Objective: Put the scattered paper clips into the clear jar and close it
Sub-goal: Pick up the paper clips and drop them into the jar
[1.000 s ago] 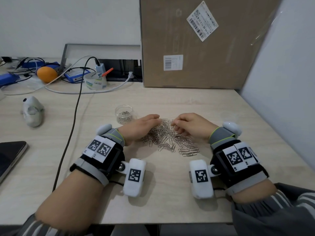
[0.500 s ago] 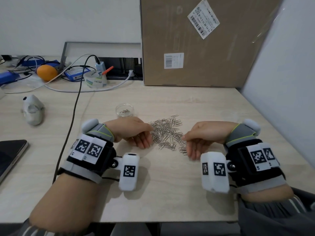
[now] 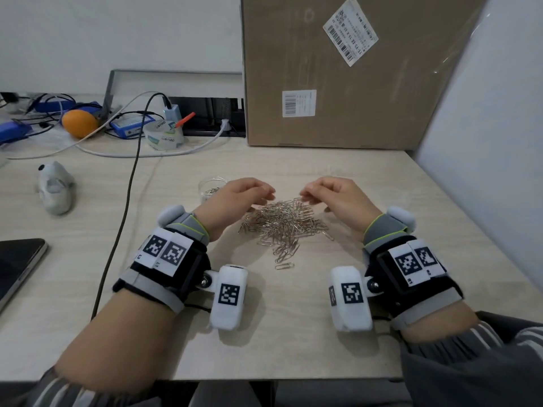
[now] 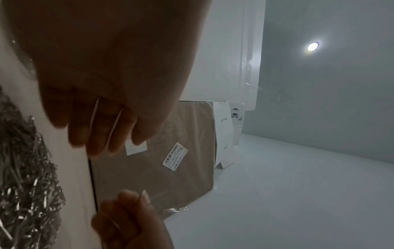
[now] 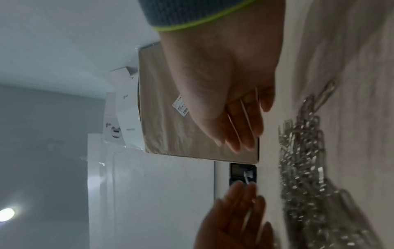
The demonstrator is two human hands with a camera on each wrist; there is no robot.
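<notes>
While both hands hover above the pile of paper clips (image 3: 283, 227) on the desk (image 3: 367, 183), left hand (image 3: 238, 198) and right hand (image 3: 338, 198) each show a loose grip, fingers relaxed and curved, nothing held. Clear jar (image 3: 210, 188) sits lidless just behind the left hand, a few clips inside. Cardboard box (image 3: 338, 71) stands behind.

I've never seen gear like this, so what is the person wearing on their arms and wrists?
Each wrist carries a black and grey strap with white square-patterned marker tags and a white boxy camera pod: left hand, right hand. Grey cuffs edged in yellow-green sit above the straps; grey striped sleeves cover the forearms.
</notes>
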